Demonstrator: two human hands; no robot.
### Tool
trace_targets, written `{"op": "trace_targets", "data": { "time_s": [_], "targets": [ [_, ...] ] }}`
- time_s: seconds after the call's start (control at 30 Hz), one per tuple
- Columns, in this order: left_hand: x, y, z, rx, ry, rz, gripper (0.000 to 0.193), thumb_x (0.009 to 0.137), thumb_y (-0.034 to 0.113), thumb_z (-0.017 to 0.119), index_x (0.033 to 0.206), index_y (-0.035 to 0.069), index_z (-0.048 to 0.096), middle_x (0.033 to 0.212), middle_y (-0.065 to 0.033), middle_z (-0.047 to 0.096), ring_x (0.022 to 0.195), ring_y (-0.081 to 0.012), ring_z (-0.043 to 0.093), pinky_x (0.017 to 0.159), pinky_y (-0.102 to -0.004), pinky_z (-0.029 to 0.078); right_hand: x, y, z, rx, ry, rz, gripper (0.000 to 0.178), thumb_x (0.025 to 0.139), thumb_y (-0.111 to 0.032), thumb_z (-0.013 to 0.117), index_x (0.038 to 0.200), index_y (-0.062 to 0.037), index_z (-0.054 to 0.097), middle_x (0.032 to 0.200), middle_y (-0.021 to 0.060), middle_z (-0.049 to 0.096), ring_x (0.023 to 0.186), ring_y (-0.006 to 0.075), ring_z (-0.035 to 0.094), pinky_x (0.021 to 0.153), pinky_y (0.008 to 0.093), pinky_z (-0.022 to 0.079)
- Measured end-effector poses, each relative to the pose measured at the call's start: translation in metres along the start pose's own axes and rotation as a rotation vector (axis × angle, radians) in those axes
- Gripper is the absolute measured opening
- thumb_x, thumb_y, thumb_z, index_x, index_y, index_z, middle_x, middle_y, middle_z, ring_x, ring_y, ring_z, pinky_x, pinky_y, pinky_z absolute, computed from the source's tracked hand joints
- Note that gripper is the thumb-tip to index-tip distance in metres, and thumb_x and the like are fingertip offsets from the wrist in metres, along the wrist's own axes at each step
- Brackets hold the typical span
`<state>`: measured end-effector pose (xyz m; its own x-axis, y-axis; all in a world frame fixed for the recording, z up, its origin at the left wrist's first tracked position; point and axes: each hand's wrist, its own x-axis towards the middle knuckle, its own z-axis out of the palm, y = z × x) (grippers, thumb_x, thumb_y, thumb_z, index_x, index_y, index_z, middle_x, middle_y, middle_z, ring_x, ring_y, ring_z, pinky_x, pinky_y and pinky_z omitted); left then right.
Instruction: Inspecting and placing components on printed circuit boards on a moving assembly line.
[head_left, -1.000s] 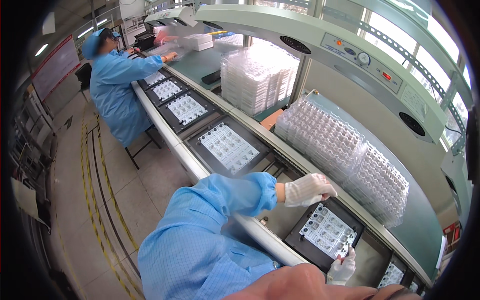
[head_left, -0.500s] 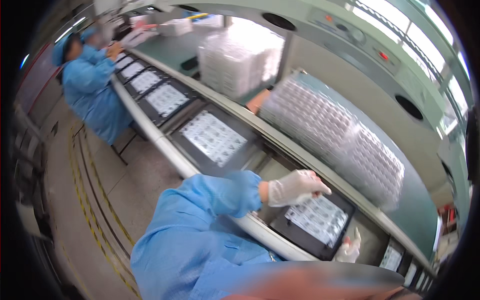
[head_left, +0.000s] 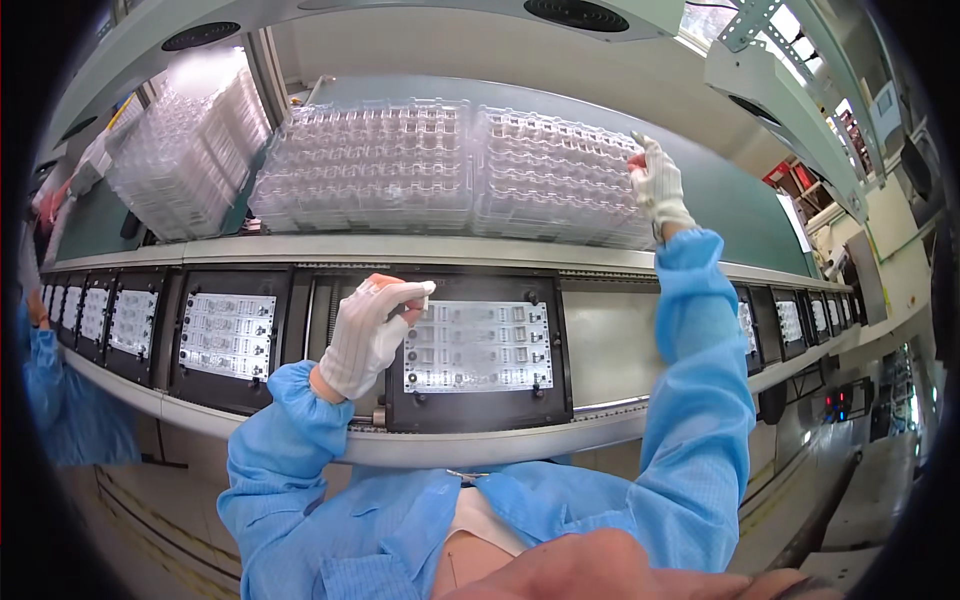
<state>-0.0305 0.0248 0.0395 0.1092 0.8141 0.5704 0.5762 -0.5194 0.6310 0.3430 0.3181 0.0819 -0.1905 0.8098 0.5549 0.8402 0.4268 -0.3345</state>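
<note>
My left hand (head_left: 365, 340), in a white glove with bare fingertips, hovers over the left edge of a black carrier plate (head_left: 480, 410). Its thumb and forefinger are pinched together; whatever may be between them is too small to make out. On that plate lies a white panel of circuit boards (head_left: 477, 347) with rows of small parts. My right hand (head_left: 658, 188), gloved alike, reaches across to the right end of a stack of clear plastic trays (head_left: 565, 175). Its forefinger and thumb are apart at the trays' corner, and no lifted tray shows.
More carriers with white panels (head_left: 228, 338) line the conveyor to both sides. A second tray stack (head_left: 365, 170) adjoins the first; a tall one (head_left: 190, 150) stands farther left. Metal rails (head_left: 420, 248) border the line. A person in blue (head_left: 75, 400) is at far left.
My view has swung to the right. My right hand has gone from beside the near carrier to the tray stack. The left hand remains over the carrier, its fingers pinched.
</note>
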Motion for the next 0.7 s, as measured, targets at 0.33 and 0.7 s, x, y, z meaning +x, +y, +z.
{"op": "trace_targets", "data": {
  "time_s": [0.33, 0.7],
  "targets": [
    [0.002, -0.011, 0.007, 0.142, 0.003, 0.093, 0.036, 0.080, 0.000, 0.067, 0.114, 0.008, 0.068, 0.084, -0.0068, 0.067, 0.081, -0.0256, 0.065, 0.073, -0.0371, 0.053, 0.065, 0.028, 0.060, -0.084, -0.303, 0.204, 0.039, 0.096, -0.022, 0.055, 0.134, -0.0263, 0.062, 0.105, 0.0084, 0.072, 0.099, 0.0305, 0.068, 0.090, 0.0409, 0.052],
    [0.008, -0.001, 0.014, 0.101, -0.159, 0.080, 0.039, 0.074, 0.000, 0.070, 0.113, 0.007, 0.067, 0.087, -0.0080, 0.068, 0.084, -0.0302, 0.064, 0.077, -0.0407, 0.052, 0.077, 0.032, 0.057, -0.468, -0.290, -0.062, 0.054, 0.087, -0.018, 0.060, 0.140, -0.0277, 0.057, 0.112, 0.0169, 0.070, 0.097, 0.0347, 0.069, 0.092, 0.0438, 0.054]
  ]
}}
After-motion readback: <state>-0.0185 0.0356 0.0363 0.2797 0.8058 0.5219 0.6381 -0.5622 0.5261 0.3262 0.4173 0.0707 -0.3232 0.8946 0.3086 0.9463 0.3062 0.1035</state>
